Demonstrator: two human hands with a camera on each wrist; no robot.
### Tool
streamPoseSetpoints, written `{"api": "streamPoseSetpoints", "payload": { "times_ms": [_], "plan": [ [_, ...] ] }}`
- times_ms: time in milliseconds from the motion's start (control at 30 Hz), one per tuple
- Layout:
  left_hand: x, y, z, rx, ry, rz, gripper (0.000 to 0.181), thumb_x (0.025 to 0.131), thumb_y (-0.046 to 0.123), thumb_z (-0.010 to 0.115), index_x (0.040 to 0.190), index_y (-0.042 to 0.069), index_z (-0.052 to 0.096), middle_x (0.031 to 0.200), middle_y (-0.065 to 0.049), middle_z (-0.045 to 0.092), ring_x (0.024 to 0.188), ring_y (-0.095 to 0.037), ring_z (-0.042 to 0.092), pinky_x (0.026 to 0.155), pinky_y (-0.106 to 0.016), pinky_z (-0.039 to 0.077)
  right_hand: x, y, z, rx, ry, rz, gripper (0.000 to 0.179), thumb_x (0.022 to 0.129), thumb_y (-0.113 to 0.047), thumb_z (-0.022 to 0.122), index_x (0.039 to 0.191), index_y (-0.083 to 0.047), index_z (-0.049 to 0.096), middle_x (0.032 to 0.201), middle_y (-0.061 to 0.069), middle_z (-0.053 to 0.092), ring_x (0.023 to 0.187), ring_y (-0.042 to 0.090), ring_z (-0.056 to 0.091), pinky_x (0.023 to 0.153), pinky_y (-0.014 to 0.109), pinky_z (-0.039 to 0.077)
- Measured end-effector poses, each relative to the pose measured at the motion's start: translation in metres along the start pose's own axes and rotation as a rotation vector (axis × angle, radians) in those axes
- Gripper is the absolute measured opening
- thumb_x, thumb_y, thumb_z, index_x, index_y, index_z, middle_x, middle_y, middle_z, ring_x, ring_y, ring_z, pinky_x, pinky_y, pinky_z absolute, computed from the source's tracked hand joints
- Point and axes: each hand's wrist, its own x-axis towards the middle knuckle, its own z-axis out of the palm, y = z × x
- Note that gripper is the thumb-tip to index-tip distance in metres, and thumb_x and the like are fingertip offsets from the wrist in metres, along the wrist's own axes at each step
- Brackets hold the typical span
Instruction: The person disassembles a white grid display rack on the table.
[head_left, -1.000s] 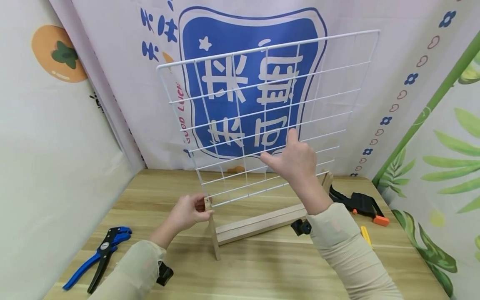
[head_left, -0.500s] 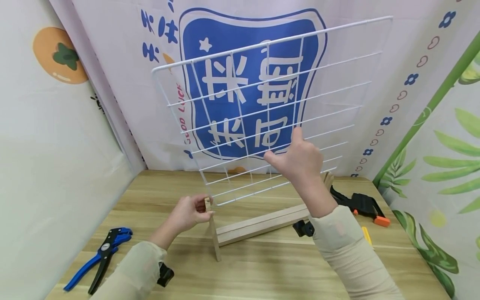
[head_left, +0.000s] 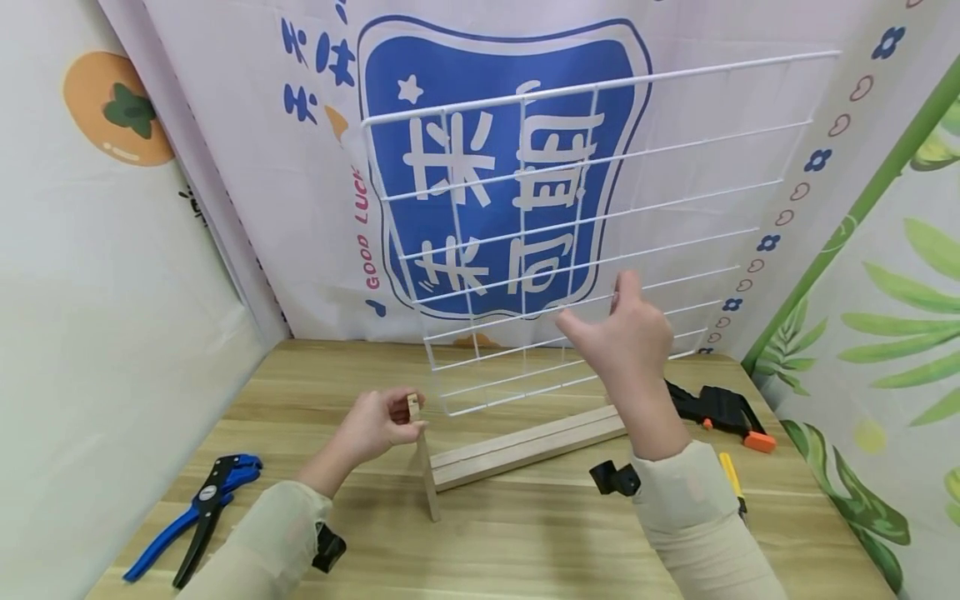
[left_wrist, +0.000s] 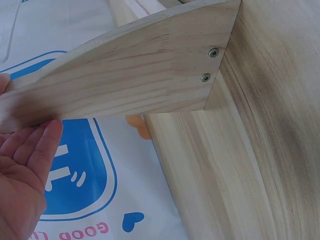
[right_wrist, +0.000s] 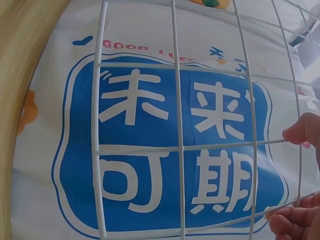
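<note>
One wire grid (right_wrist: 181,148) in the right hand (head_left: 633,337)

The right hand grasps it low by its wires, above the wooden crossbar (head_left: 525,451). The left hand (head_left: 371,427) pinches an upright (left_wrist: 130,70) near its top. From the head, the right forearm (head_left: 651,421) hides the crossbar's right end; only the left wrist view shows two screws (left_wrist: 214,52).

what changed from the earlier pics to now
The right hand has carried the white wire grid to the right, so the grid's lower left corner now shows farther from the wooden upright. Nothing was visibly taken hold of or let go. The left hand stayed on the upright, and the pliers and black clamp lie where they were.
</note>
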Motion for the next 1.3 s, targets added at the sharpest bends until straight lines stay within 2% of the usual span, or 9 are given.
{"api": "streamPoseSetpoints", "payload": {
  "times_ms": [133, 267, 433, 667, 767, 867, 967, 1133, 1300],
  "plan": [
    [0.0, -0.001, 0.0, 0.006, -0.003, 0.003, 0.022, 0.074, 0.008, 0.072, 0.093, 0.004, 0.061, 0.071, 0.0, 0.065, 0.067, -0.01, 0.056, 0.058, -0.02, 0.048, -0.008, 0.009, -0.001, 0.013, 0.048, 0.019, 0.053, 0.065, -0.041, 0.074, 0.093, -0.003, 0.05, 0.056, 0.003, 0.039, 0.045, 0.02, 0.031, 0.041, 0.029, 0.019],
    [-0.001, -0.001, 0.0, 0.015, -0.001, 0.005, 0.021, 0.074, 0.008, 0.072, 0.093, 0.005, 0.061, 0.069, 0.001, 0.064, 0.065, -0.009, 0.054, 0.057, -0.02, 0.048, -0.016, 0.018, -0.002, 0.021, 0.058, 0.072, 0.058, 0.066, -0.039, 0.075, 0.105, -0.002, 0.053, 0.06, 0.004, 0.043, 0.048, 0.02, 0.033, 0.043, 0.029, 0.021],
    [-0.001, -0.002, 0.001, 0.024, -0.004, 0.003, 0.021, 0.074, 0.008, 0.072, 0.092, 0.006, 0.061, 0.069, 0.002, 0.064, 0.064, -0.008, 0.054, 0.056, -0.02, 0.047, -0.027, 0.026, -0.002, 0.068, 0.066, 0.126, 0.056, 0.069, -0.034, 0.075, 0.111, -0.004, 0.053, 0.064, 0.005, 0.045, 0.053, 0.021, 0.037, 0.046, 0.029, 0.025],
    [-0.001, -0.004, 0.003, 0.017, -0.017, -0.005, 0.022, 0.074, 0.008, 0.072, 0.094, 0.005, 0.062, 0.072, 0.0, 0.066, 0.066, -0.007, 0.057, 0.059, -0.02, 0.05, -0.045, 0.038, 0.003, 0.129, 0.118, 0.11, 0.07, 0.067, -0.028, 0.076, 0.127, -0.003, 0.051, 0.079, 0.012, 0.06, 0.057, 0.023, 0.047, 0.047, 0.031, 0.032],
    [-0.001, -0.005, 0.003, 0.014, -0.018, 0.0, 0.023, 0.075, 0.008, 0.071, 0.095, 0.004, 0.062, 0.075, -0.001, 0.068, 0.069, -0.008, 0.058, 0.061, -0.02, 0.051, -0.054, 0.043, 0.008, 0.118, 0.141, 0.086, 0.075, 0.066, -0.028, 0.076, 0.131, -0.002, 0.047, 0.076, 0.013, 0.06, 0.052, 0.023, 0.044, 0.043, 0.031, 0.03],
    [-0.002, -0.005, 0.004, 0.024, 0.002, -0.007, 0.024, 0.075, 0.008, 0.072, 0.098, 0.005, 0.063, 0.078, -0.003, 0.069, 0.072, -0.01, 0.06, 0.063, -0.021, 0.052, -0.063, 0.047, 0.015, 0.113, 0.171, 0.07, 0.077, 0.065, -0.028, 0.075, 0.131, -0.003, 0.044, 0.074, 0.014, 0.061, 0.049, 0.025, 0.044, 0.041, 0.031, 0.029],
    [-0.002, -0.004, 0.005, 0.029, 0.028, -0.009, 0.027, 0.076, 0.01, 0.072, 0.102, 0.005, 0.064, 0.084, -0.005, 0.07, 0.077, -0.012, 0.064, 0.067, -0.022, 0.054, -0.071, 0.051, 0.021, 0.127, 0.189, 0.09, 0.077, 0.065, -0.026, 0.074, 0.132, -0.004, 0.042, 0.074, 0.015, 0.062, 0.05, 0.027, 0.047, 0.043, 0.034, 0.031],
    [-0.001, -0.005, 0.004, 0.014, 0.067, 0.031, 0.03, 0.076, 0.009, 0.072, 0.104, 0.002, 0.064, 0.091, -0.013, 0.07, 0.084, -0.021, 0.068, 0.071, -0.025, 0.056, -0.079, 0.059, 0.031, 0.182, 0.174, 0.183, 0.078, 0.065, -0.022, 0.075, 0.133, -0.006, 0.041, 0.075, 0.014, 0.062, 0.059, 0.03, 0.056, 0.05, 0.039, 0.041],
    [-0.001, -0.01, 0.001, 0.03, 0.095, 0.069, 0.031, 0.076, 0.006, 0.072, 0.105, -0.002, 0.064, 0.093, -0.016, 0.07, 0.084, -0.024, 0.068, 0.07, -0.026, 0.056, -0.084, 0.066, 0.037, 0.211, 0.159, 0.232, 0.077, 0.066, -0.019, 0.074, 0.135, -0.007, 0.041, 0.074, 0.014, 0.061, 0.062, 0.027, 0.058, 0.053, 0.036, 0.044]
  ]
}}
